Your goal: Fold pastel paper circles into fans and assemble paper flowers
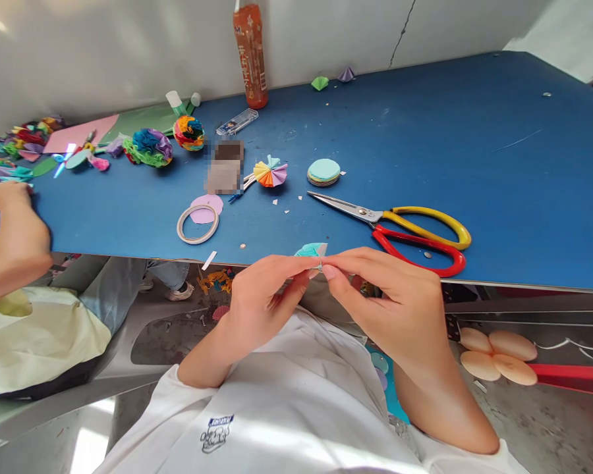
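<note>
Just over the table's front edge, my left hand [267,289] and my right hand [390,289] meet at the fingertips. Both pinch a small turquoise folded paper piece [310,250], whose lower part is hidden by my fingers. Past them lies a stack of round paper discs [323,171], pale turquoise on top. Right of the stack are large scissors [363,212] with one yellow and one red handle, blades pointing left. A multicoloured pleated paper ball [271,173] sits left of the discs. A roll of white tape [180,227] overlaps a lilac paper disc [208,205].
The blue table [474,151] runs along a wall. An orange bottle [251,59] stands at the back. Crumpled paper balls [151,147], a glue stick [176,104] and coloured sheets [143,123] lie left. A co-worker's arm [20,230] rests at the far left.
</note>
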Tool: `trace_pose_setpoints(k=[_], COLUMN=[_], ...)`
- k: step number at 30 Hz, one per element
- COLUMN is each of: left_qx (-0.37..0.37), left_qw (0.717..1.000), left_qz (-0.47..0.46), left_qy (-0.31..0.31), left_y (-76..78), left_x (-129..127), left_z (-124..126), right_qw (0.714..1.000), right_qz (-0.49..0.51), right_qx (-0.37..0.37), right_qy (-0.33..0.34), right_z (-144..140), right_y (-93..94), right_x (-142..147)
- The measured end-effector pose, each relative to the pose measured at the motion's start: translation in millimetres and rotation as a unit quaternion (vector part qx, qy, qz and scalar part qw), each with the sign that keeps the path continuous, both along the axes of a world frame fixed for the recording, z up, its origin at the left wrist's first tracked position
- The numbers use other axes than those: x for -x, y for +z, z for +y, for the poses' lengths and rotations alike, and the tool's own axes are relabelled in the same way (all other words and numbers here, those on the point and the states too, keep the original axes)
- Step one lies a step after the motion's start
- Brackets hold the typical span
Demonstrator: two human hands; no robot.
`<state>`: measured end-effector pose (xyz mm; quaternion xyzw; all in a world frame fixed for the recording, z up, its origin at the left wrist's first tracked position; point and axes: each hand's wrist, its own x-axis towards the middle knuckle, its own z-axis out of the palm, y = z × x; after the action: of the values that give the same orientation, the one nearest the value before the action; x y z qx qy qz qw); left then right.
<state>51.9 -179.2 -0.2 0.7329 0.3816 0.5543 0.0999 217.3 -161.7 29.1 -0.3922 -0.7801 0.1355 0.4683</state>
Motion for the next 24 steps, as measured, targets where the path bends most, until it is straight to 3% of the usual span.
trace_pose_setpoints(k=[8,15,24], left_qx=[-0.015,-0.07,-0.036], left_qw=[1.0,0.996,0.997], left_qz=[0.008,0.021,-0.013], left_qy=[0.006,0.051,0.063], left_y=[0.1,0.0,1.5], left_x=[-0.5,-4.9,-5.4], left_z=[1.0,3.0,-0.8], right_qw=[1.0,0.999,0.998], right_qz=[0.005,0.028,0.04], right_qx=[0.01,0.002,0.022], right_qy=[-0.005,-0.028,-0.035], right_z=[0.6,1.9,-0.7], right_y=[-0.3,-7.7,-8.3], right_x=[1.1,3.9,7.5])
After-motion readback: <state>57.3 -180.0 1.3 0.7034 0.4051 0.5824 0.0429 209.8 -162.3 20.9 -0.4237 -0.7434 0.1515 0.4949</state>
